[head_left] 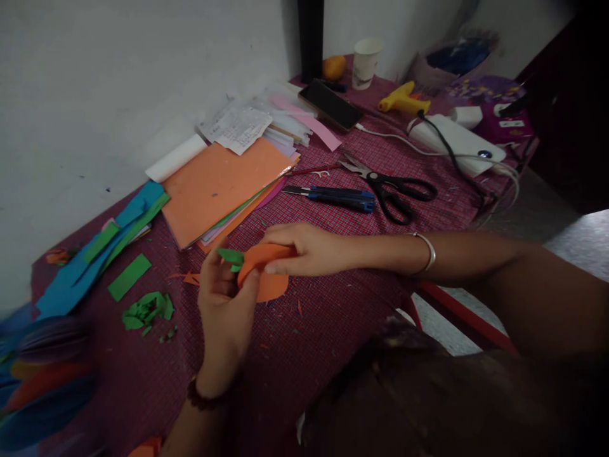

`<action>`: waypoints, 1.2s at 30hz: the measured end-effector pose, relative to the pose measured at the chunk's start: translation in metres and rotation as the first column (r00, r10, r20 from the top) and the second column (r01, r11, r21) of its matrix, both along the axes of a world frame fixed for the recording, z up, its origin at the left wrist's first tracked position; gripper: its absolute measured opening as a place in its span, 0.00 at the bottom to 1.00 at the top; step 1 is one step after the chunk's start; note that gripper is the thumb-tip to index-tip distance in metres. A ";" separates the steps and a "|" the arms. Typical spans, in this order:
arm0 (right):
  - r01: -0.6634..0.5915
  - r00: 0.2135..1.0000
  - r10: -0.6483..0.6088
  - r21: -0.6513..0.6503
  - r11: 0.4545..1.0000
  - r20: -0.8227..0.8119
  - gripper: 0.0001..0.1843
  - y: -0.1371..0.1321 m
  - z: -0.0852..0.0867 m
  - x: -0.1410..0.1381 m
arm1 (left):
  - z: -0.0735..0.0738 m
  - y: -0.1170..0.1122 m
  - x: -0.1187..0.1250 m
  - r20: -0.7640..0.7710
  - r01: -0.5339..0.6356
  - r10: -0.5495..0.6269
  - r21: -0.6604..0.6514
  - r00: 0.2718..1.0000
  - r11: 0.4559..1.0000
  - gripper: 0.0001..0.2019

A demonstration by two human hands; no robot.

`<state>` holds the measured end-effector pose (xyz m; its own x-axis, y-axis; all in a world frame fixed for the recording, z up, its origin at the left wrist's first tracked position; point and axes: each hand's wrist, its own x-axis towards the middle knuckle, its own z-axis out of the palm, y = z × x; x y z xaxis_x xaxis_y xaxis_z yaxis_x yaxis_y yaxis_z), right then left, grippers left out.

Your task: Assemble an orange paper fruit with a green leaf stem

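My left hand (224, 303) is raised over the checked cloth, its fingers pinching a small green paper piece (231, 256) against an orange paper cut-out (265, 273). My right hand (304, 249) reaches in from the right with a bangle on its wrist. Its thumb and fingers are closed on the upper edge of the same orange cut-out. Both hands meet at the orange piece, just above the table.
A stack of coloured paper sheets (219, 184) lies behind the hands. A blue utility knife (335, 195) and black scissors (394, 189) are to the right of it. Green scraps (147, 310) and blue and green strips (107, 244) lie left. A phone (330, 105), glue gun (403, 98), paper cup (366, 61) and power strip (457, 143) stand farther back.
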<state>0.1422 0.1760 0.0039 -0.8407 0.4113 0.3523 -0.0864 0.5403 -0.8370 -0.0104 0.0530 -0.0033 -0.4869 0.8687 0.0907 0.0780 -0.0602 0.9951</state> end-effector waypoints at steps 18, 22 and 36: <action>0.020 0.989 -0.066 -0.326 0.945 -0.131 0.25 0.016 0.002 0.007 | -0.006 0.016 -0.020 0.360 0.108 -0.116 0.043 0.926 0.993 0.16; -0.036 0.984 -0.017 -0.293 0.956 -0.177 0.18 0.016 0.000 0.004 | -0.005 0.015 -0.020 0.347 0.122 -0.123 0.024 0.930 0.992 0.12; -0.062 0.996 0.053 -0.111 0.992 -0.078 0.16 0.014 0.021 0.007 | 0.033 -0.009 -0.006 0.200 0.013 0.008 -0.102 0.980 0.995 0.19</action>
<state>0.1497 0.1900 0.0249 -0.8372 0.4035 0.3692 -0.1794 0.4351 -0.8823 -0.0161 0.0438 0.0293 -0.4839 0.8697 -0.0973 -0.1228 0.0425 0.9915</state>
